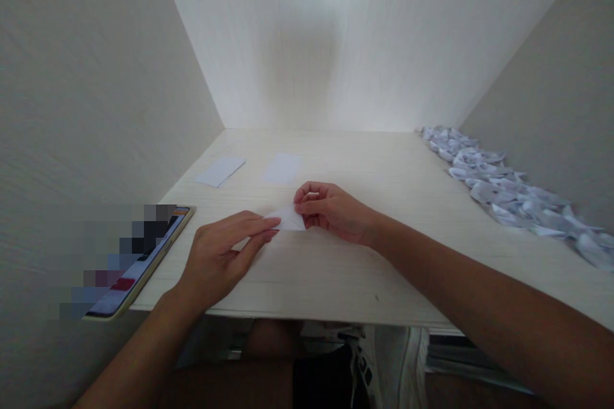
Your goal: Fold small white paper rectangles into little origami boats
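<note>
White folded paper (290,220) is held between two bare hands, just over or against the near middle of the pale tabletop (307,281). The left hand (215,255) comes in from the lower left, and its grip pinches the left end of the paper, with the fingers along its upper side and the thumb at its near edge. The right hand (343,214) reaches in from the right, its grip pinching the paper's right end between thumb and curled fingers. Beyond the hands, a flat white sheet (283,167) lies on the tabletop, and to its left, well apart from the hands, lies a small paper stack (221,171). Near the left edge a phone (160,255) sits at a slant beside the left wall (96,77), its screen lit and partly masked by blurred blocks. Along the right wall (551,115), many folded white pieces (513,188) lie overlapping in a long row from the back corner toward the near right. Below the tabletop's front edge, dark shorts (326,380) and a pale cord show.
</note>
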`<state>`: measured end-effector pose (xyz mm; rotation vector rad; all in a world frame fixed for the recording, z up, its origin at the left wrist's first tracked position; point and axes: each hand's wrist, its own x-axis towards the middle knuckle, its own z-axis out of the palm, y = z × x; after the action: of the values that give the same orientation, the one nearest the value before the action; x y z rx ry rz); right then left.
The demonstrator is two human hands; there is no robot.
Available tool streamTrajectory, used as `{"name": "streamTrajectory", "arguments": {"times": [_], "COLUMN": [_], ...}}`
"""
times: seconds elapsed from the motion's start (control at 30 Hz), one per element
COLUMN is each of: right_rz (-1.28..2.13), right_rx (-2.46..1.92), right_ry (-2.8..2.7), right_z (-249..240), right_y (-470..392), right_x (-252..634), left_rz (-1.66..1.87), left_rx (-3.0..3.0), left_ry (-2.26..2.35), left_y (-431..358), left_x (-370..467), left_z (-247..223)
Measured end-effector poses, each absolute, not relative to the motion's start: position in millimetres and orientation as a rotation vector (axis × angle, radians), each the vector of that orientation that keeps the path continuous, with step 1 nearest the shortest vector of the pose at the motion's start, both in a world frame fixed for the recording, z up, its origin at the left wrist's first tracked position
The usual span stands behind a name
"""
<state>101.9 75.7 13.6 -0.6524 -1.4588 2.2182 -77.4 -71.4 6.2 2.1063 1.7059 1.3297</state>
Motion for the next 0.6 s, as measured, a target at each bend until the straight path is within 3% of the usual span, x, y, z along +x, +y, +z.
{"name": "streamTrajectory", "arguments": {"times": [0.3,0.5,0.6], "right_rz": [2.344,2.391,2.233], "right_rx": [-0.699,-0.640,-0.567], "right_ry": [-1.502,-1.476,-1.610], "right_z": [9,14,12], "right_y": [78,82,80], "right_x": [101,102,102], "left_rz": [1.536,1.680,1.776], "left_rx": [2.046,1.339,0.934], "left_ry": [1.788,1.654,1.479], "left_y": [-68,-63,-59], "left_x": [-77,-77,-75], "left_z": [9,7,5]}}
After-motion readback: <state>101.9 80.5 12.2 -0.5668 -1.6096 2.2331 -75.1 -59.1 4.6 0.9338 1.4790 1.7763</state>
